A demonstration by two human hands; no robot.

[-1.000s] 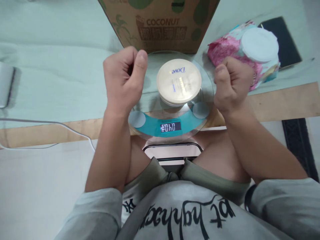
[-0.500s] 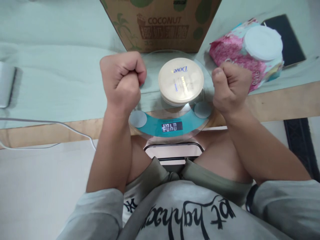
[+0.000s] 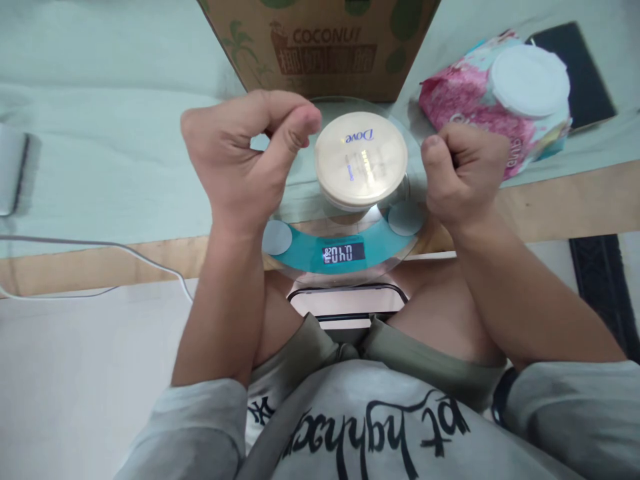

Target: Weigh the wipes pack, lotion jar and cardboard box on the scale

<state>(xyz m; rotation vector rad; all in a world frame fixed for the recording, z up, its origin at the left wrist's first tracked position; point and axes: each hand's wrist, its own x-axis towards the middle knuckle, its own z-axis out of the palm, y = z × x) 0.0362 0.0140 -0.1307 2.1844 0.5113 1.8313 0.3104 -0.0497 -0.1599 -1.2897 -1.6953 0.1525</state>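
One white cable [image 3: 140,255], far left; one left hand [image 3: 245,160], fingers curled inward, thumb tip pressed to the bent forefinger, overlapping in view the left side of a round glass scale [image 3: 303,252]; one cardboard box [image 3: 325,83] marked COCONUT, at the scale's far side. One cream tub [image 3: 360,167] marked Dove, upright on the scale, between the hands; one right hand [image 3: 465,173], balled in a fist, thumb against the curled forefinger; one pink packet [image 3: 457,97] with white lid, behind that hand; one dark flat object [image 3: 580,80], partly hidden by the packet.
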